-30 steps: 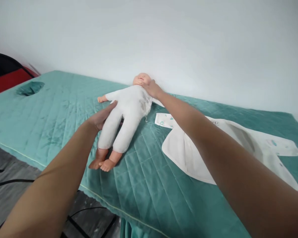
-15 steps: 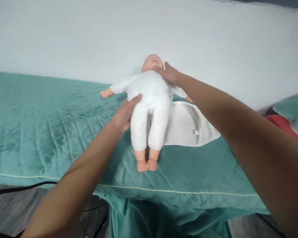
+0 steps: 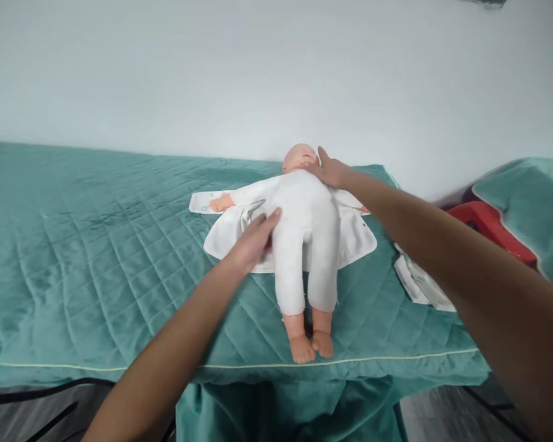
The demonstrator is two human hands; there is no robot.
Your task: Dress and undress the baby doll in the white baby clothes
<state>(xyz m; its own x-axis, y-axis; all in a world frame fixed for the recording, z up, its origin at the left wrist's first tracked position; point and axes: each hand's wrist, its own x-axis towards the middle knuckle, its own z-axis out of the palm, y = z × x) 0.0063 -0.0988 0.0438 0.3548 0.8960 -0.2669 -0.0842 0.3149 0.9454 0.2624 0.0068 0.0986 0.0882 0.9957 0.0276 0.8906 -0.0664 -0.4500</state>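
Observation:
A baby doll with a white cloth body lies face up, feet toward me. Beneath it a white baby shirt is spread open, one sleeve reaching out under the doll's hand at the left. My left hand holds the doll's side at the hip, thumb on the front, the other fingers partly hidden. Up at the neck, my right hand grips the doll beside its head, one digit at the chin and another raised next to the cheek. What lies behind the neck is hidden.
A green quilted cover drapes the bed against a white wall. Right of the doll lie folded white items with print, partly behind my forearm. Farther right are a red object and green fabric. Black cables run below the front edge.
Both hands have brought the doll rightward over the white shirt, which now shows on both sides of it. The camera view has shifted too, revealing the folded white items.

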